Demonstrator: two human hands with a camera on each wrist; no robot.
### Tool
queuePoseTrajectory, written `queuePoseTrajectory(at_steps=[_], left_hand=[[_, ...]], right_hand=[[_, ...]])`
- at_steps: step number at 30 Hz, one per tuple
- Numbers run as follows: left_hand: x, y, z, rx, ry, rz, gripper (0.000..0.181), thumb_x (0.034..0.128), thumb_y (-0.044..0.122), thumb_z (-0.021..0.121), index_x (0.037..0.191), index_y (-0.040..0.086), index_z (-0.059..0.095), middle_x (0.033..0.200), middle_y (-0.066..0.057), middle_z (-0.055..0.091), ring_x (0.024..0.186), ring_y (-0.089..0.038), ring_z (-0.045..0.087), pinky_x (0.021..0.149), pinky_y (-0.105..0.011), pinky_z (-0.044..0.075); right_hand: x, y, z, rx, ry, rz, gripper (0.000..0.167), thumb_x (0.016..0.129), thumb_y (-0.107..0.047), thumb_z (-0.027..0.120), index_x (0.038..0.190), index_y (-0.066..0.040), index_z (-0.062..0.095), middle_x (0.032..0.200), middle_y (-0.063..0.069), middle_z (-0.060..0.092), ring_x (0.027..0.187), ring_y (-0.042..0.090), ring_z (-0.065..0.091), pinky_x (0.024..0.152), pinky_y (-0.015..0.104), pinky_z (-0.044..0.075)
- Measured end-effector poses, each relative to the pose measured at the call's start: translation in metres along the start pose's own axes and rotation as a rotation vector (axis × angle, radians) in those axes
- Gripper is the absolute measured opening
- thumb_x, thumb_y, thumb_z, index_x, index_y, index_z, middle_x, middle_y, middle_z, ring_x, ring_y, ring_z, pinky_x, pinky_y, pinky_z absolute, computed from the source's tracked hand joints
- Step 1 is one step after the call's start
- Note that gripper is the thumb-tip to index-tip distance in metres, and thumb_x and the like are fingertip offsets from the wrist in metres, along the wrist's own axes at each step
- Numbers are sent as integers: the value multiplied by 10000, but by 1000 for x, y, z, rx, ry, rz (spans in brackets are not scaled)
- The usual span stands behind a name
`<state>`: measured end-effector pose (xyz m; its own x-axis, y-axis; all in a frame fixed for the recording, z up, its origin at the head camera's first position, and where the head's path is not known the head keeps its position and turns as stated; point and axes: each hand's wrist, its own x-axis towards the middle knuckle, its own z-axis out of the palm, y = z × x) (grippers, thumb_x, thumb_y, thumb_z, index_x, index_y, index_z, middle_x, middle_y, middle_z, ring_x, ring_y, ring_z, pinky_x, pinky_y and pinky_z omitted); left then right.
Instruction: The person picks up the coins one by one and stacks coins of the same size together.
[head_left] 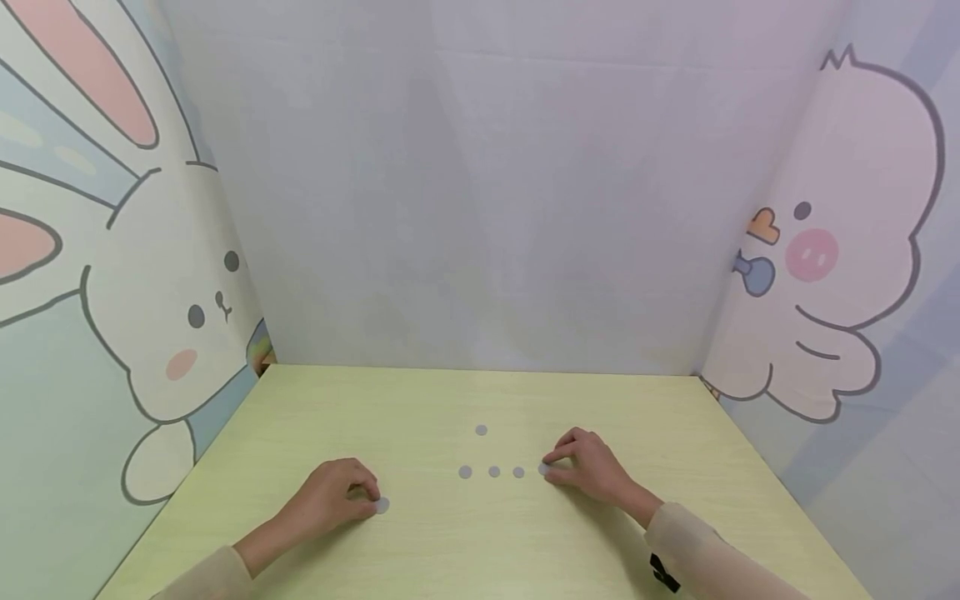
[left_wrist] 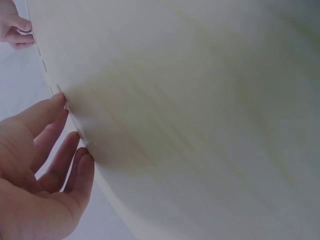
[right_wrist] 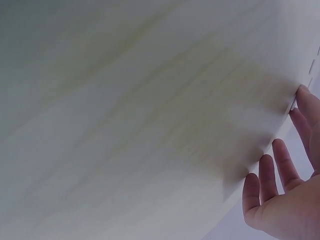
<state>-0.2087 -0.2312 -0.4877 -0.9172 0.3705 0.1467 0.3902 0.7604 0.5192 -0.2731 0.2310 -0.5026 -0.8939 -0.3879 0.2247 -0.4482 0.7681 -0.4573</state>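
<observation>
Several small grey discs lie on the pale yellow table. One disc is at the back; below it a row runs rightward from another disc. My left hand pinches a separate disc at its edge, left of the row; in the left wrist view my left hand has its fingertips at the table surface. At the row's right end my right hand holds a disc between thumb and finger. The right wrist view shows my right hand with the other fingertips against the table.
A plain pale sheet hangs behind the table. A printed rabbit decorates the left wall covering, and a printed chick-like figure the right one. A small black item shows by the right sleeve.
</observation>
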Motion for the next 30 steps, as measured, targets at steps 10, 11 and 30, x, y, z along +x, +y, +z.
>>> queuePoseTrajectory(at_steps=[10, 11, 30], left_hand=[[0, 0, 1, -10, -5, -24, 150, 845, 302, 915, 867, 276, 768, 1010, 175, 694, 980, -115, 653, 887, -367, 547], [0, -1, 1, -7, -7, -23, 149, 845, 302, 915, 867, 277, 769, 1011, 177, 696, 981, -114, 655, 887, -366, 547], [0, -3, 1, -12, 3, 1, 153, 842, 306, 915, 863, 304, 764, 995, 195, 694, 971, -94, 660, 874, -343, 552]], right_hand=[[1, 2, 1, -19, 4, -33, 173, 847, -276, 920, 1001, -215, 869, 1050, -73, 652, 976, 168, 578, 843, 380, 487], [1, 2, 2, -21, 4, -39, 171, 848, -275, 919, 1000, -214, 869, 1046, -74, 656, 974, 168, 583, 841, 378, 493], [4, -2, 5, -152, 59, -246, 101, 878, -227, 894, 929, -146, 860, 943, -87, 698, 873, 86, 629, 824, 354, 568]])
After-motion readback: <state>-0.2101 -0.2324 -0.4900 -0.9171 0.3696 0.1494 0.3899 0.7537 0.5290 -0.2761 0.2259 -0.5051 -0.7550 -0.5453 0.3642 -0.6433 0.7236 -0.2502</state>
